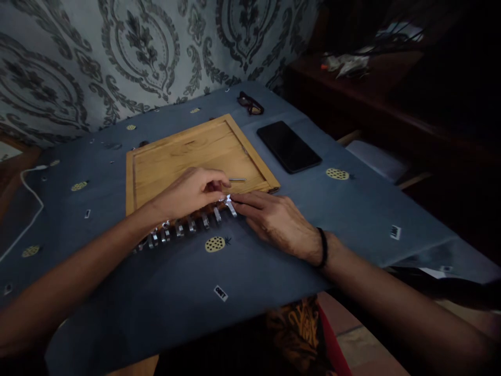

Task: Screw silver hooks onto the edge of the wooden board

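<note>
Close to the near edge of the wooden board (188, 151), my two hands meet at a small shiny metal strip (231, 208). My left hand (190, 193) pinches at its upper end, thumb and fingertips close together. From the right, my right hand (279, 222) holds it with the fingers pressed together; part of the grip is hidden. Several similar bent metal strips (191, 224) stand in a row along the board's near edge, below my left wrist. A thin metal rod (237, 179) lies on the board just past my left fingertips.
A black phone (288, 146) lies right of the board, with dark sunglasses (250, 103) behind it. The blue patterned tablecloth (156, 297) covers the table. On the left runs a white cable (33, 193). The patterned wall (188, 47) stands at the back.
</note>
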Motion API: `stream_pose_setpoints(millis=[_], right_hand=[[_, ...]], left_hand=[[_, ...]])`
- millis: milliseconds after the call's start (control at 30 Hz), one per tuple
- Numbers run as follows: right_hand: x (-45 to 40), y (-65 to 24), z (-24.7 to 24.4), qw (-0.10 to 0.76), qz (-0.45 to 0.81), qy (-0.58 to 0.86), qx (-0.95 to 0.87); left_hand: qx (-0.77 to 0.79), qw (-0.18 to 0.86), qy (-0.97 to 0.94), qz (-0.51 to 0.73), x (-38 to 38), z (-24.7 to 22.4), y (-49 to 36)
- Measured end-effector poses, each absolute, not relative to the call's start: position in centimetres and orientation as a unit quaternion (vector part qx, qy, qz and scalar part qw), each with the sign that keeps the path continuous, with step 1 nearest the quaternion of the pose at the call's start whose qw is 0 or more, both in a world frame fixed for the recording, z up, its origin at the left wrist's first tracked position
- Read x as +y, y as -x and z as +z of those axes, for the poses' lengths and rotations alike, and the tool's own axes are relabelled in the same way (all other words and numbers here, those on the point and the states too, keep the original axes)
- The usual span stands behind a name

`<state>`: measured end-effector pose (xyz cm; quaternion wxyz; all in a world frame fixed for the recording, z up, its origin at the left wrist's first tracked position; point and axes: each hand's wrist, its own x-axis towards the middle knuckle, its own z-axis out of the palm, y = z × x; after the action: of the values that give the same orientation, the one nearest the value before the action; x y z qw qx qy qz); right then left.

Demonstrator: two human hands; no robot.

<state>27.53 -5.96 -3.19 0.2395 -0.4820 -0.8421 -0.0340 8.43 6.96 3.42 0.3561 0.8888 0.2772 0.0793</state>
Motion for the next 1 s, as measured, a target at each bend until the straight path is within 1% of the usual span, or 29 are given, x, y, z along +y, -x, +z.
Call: stream_pose_setpoints(millis=[133,233,300,433,533,700,867,1000], right_hand=[[-5.9,-27.5,-3.2,0.235,-0.032,0.487,-0.841],[-5.9,-27.5,-3.1,0.233,-0.031,0.483,-0.844],[-5.9,-27.4,-3.1,0.235,-0.038,0.481,-0.844],[-5.9,-27.3,-3.2,0.242,-0.051,0.477,-0.843],[-5.9,-27.3,-3.2,0.253,-0.063,0.468,-0.844],[-5.9,-27.3,-3.3,0.262,-0.076,0.461,-0.845],[-5.8,-27.3,-3.4,0.248,-0.071,0.47,-0.844],[-5.8,-27.3,-3.6,0.252,-0.056,0.469,-0.845]], left_hand=[[0.322,0.27,-0.897,0.134,5.5,4.6,-6.7],[0.333,0.158,-0.917,0.153,3.3,4.2,-6.0],[0.338,0.09,-0.928,0.132,1.8,3.5,-6.1],[0.352,0.024,-0.931,0.097,0.1,2.0,-7.1],[0.358,0.003,-0.929,0.093,0.0,1.4,-7.5],[0.364,0.013,-0.926,0.098,0.3,1.2,-7.6],[0.383,0.029,-0.919,0.093,0.2,1.2,-7.9],[0.383,0.021,-0.918,0.099,0.3,1.0,-8.0]])
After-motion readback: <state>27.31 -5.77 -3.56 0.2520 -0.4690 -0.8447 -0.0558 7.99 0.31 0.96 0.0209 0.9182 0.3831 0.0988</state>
